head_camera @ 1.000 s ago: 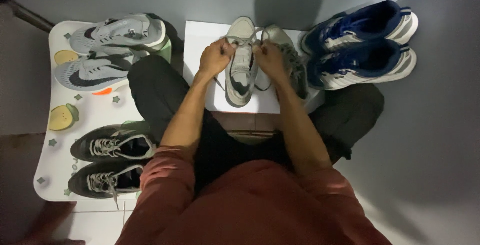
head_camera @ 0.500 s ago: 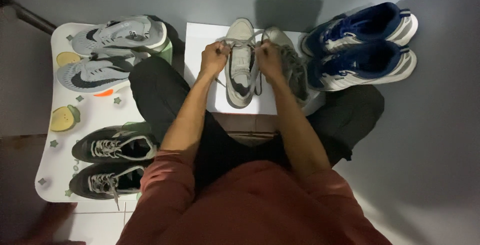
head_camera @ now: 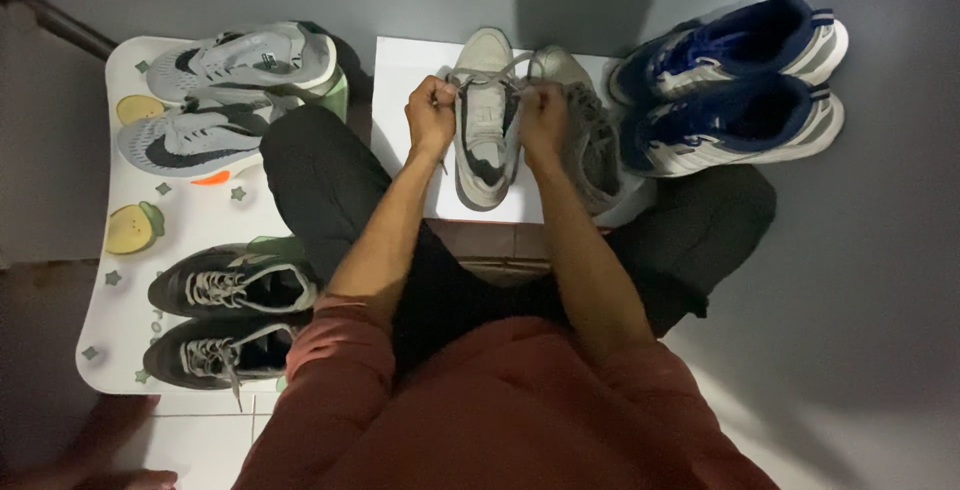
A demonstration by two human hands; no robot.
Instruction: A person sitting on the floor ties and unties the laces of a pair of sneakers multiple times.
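Gripping the laces, the left hand (head_camera: 431, 111) and right hand (head_camera: 543, 115) are fisting tight over the grey sneaker (head_camera: 486, 120) at twelve o'clock; uneven pulling risks tipping it off the white board (head_camera: 404, 90).

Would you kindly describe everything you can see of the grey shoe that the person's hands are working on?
The grey shoe is a low sneaker in pale grey, apparently suede or mesh, with a lighter toe and a dark insole showing at its opening. It lies on a white board, toe pointing away from the person. The left hand and right hand, both fisted, grip its pale laces, pulling them out to each side. Its darker grey mate lies close against its right side.
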